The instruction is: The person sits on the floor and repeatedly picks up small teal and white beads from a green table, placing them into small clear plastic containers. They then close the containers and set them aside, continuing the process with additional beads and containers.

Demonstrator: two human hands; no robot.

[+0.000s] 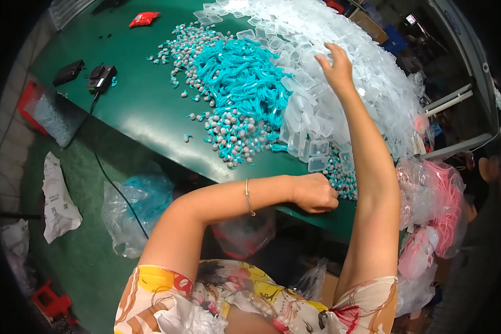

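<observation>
My left hand (315,193), with a bracelet on its wrist, is closed in a fist at the table's near edge. Whatever its curled fingers may hold is hidden. Beside it lie small grey-and-teal rounded pieces (339,177) and a few clear plastic boxes (318,148). My right hand (338,68) reaches far out over a big heap of clear plastic boxes (300,47), thumb and fingers apart, with nothing seen between them. Left of that heap lies a pile of teal cords (242,78), with more grey-and-teal rounded pieces (234,133) around it.
A black device (101,78) with a cable and a black box (68,72) sit on the green table (133,106). A red packet (144,19) lies at the back. Bags with pink cords (445,206) are at right; a plastic bag (133,211) hangs below the table edge.
</observation>
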